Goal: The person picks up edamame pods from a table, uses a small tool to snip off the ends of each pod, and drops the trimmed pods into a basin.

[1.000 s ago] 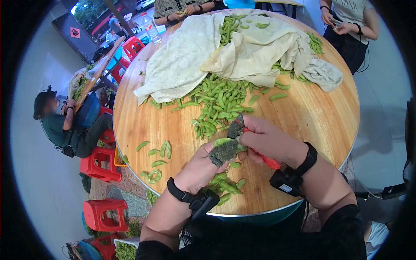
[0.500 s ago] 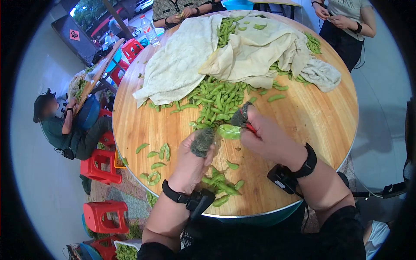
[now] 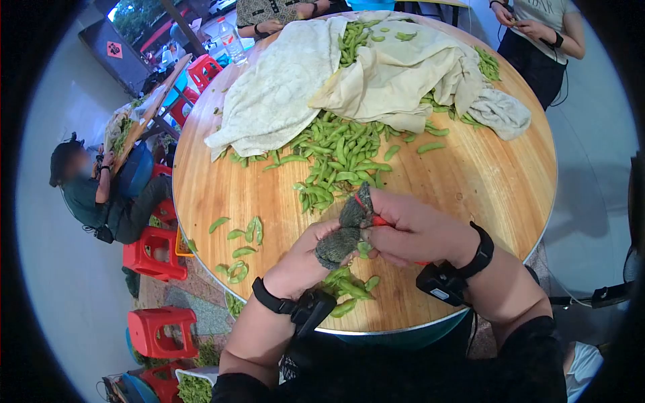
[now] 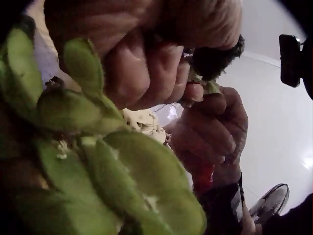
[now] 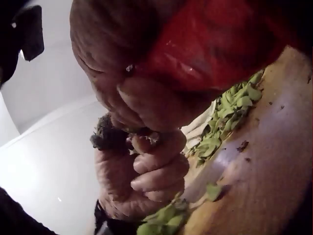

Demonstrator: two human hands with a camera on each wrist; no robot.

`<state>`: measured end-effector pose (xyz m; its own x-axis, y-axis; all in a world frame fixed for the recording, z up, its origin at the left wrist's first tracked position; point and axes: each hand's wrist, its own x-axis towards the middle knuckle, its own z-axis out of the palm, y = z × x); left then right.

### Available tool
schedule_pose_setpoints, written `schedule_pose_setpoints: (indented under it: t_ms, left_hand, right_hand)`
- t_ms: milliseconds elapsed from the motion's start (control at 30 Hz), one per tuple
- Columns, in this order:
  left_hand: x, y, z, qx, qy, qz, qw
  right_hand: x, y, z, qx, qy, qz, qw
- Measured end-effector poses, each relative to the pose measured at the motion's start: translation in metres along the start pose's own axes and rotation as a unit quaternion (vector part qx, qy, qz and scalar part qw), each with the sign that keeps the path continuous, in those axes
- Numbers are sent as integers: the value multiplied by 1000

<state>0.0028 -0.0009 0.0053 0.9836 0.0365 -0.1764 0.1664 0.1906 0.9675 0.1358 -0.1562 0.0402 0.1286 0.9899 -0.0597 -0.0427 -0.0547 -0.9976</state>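
Observation:
Over the near part of the table, my two hands meet thumb to thumb. Each thumb wears a dark grey knitted cover, one on the left (image 3: 338, 248) and one on the right (image 3: 355, 210). A green soybean pod (image 3: 364, 249), mostly hidden by fingers, is pinched by my left hand (image 3: 306, 256) against the right fingertips. My right hand (image 3: 420, 225) also grips a shiny red tool (image 5: 210, 49) in its palm; its working end is hidden. Below the left hand lie several pods (image 3: 348, 285), which loom large in the left wrist view.
A heap of pods (image 3: 336, 151) spills from under pale cloths (image 3: 285, 80) on the round wooden table (image 3: 484, 201). A few pods (image 3: 243, 252) lie at the left. A water bottle (image 3: 230, 43) stands at the back. Red stools (image 3: 158, 252) and other people are around.
The hands drew apart, with a flat green pod at the right fingertips, then came back together. The left hand has moved right to meet the right hand, and the pod is now mostly covered.

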Motion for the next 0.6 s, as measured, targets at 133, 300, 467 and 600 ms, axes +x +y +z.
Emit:
schedule_pose_setpoints:
  t_ms: [133,300,467,600]
  left_hand:
    - [2,-5,5,-27,40,16,999]
    - [0,10,-8,-182,60,-17,981]
    - [-77,41,-1,-316,-23,120,941]
    - [-130,29,24,127,-76,70,987]
  right_hand:
    - [0,2,0,-32,31,-25,999]
    - [0,2,-16,-34,119,-18,992]
    - [15,33,-8,-198,168,-151,954]
    - [12,34,-6,-330,154,-131,922]
